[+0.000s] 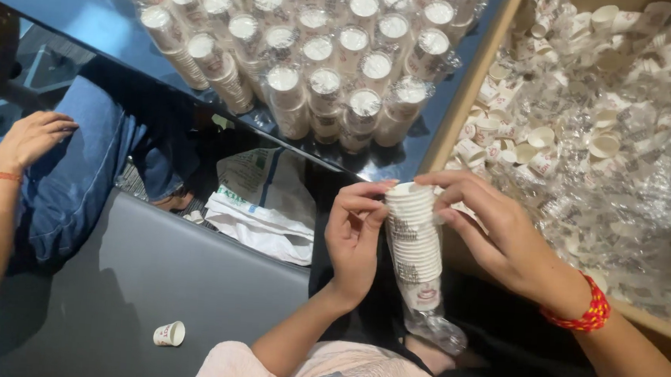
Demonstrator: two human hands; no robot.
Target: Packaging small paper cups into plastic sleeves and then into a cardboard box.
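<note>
A stack of small white paper cups [414, 244] stands upright between my two hands, its lower end in a clear plastic sleeve [436, 327]. My left hand [354, 232] grips the stack's left side with fingers curled at the top rim. My right hand [496, 233], with a red thread band at the wrist, pinches the rim of the top cup from the right.
Several wrapped cup stacks [313, 47] stand on the dark glass table. A cardboard box [466, 88] at the right holds loose cups and plastic wraps. One single cup [169, 333] lies on the grey seat. Another person's hand [32, 139] rests on a blue-jeaned knee at left.
</note>
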